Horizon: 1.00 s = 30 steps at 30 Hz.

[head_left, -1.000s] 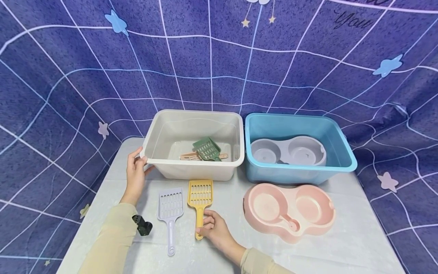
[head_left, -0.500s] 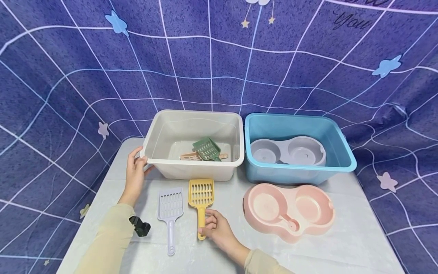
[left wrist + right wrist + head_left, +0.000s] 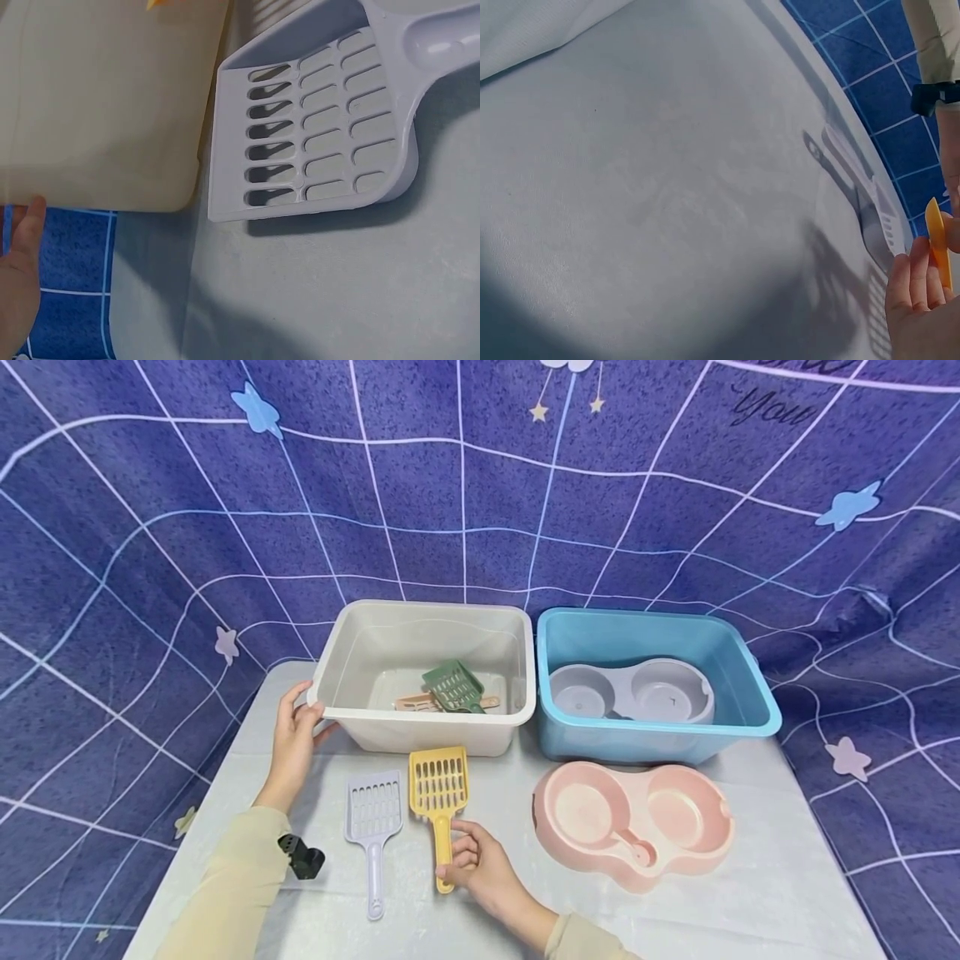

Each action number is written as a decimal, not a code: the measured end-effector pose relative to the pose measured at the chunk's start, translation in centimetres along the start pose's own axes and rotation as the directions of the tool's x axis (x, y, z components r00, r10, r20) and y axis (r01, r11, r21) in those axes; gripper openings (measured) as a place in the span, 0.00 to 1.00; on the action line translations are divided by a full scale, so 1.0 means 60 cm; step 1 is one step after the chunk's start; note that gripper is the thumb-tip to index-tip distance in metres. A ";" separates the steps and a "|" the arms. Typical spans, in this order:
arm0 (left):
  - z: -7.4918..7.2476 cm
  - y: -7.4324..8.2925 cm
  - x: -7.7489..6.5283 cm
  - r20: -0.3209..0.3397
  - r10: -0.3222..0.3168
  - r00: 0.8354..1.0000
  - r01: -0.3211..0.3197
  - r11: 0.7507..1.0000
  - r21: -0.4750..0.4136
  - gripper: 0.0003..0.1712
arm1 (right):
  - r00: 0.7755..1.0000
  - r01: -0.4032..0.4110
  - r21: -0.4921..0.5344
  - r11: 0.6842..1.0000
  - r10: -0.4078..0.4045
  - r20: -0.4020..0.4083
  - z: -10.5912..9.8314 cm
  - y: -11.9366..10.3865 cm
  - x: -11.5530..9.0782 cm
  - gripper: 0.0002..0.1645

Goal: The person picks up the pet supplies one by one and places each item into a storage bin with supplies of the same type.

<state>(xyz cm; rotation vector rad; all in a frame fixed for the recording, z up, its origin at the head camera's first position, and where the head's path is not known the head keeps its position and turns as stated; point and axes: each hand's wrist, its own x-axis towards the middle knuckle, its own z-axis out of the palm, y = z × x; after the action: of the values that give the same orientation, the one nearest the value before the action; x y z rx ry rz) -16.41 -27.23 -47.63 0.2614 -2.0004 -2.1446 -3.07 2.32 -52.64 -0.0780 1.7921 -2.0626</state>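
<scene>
My right hand (image 3: 487, 874) pinches the handle of a yellow litter scoop (image 3: 438, 782) between thumb and fingers; in the right wrist view the yellow handle (image 3: 937, 238) shows at the right edge, above the table. My left hand (image 3: 293, 739) grips the left front corner of the off-white litter box (image 3: 431, 731), thumb on the rim. Inside that box lie a green scoop (image 3: 453, 685) and, partly under it, a pinkish-orange scoop (image 3: 415, 702). A lavender litter scoop (image 3: 374, 810) rests on the table left of the yellow one, large in the left wrist view (image 3: 322, 127).
A blue bin (image 3: 652, 739) stands right of the off-white box, holding a grey double pet bowl (image 3: 624, 681). In front of it sits a pink double bowl (image 3: 636, 793). The table (image 3: 780, 860) has a pale cover, and a purple curtain (image 3: 480, 485) hangs behind.
The yellow scoop has risen slightly off the table in my right hand, its head tilting up toward the off-white box. My left hand keeps its hold on the box corner while its forearm shifts slightly left.
</scene>
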 end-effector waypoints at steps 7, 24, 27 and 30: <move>0.001 -0.001 0.001 -0.013 0.018 1.000 -0.017 0.999 0.039 0.27 | 1.000 -0.012 0.003 1.000 0.012 0.029 -0.003 -0.016 -0.009 0.41; 0.012 0.012 -0.014 -0.020 -0.011 1.000 0.013 0.998 0.067 0.27 | 0.994 -0.019 -0.028 0.999 0.022 0.112 -0.004 -0.056 -0.036 0.40; 0.011 0.005 -0.012 -0.018 0.008 1.000 -0.006 0.997 0.081 0.27 | 0.991 -0.012 -0.014 1.000 0.014 0.131 -0.004 -0.062 -0.041 0.40; 0.009 -0.005 -0.007 -0.014 0.032 0.999 -0.031 0.995 0.096 0.26 | 0.990 -0.009 -0.006 1.000 0.010 0.141 -0.005 -0.071 -0.045 0.40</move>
<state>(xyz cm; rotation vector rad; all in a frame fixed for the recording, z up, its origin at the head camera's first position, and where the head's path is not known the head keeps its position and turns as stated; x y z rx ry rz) -16.12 -26.60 -47.90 0.2584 -2.0877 -2.0245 -1.80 3.87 -48.03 -0.2109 1.7099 -1.9931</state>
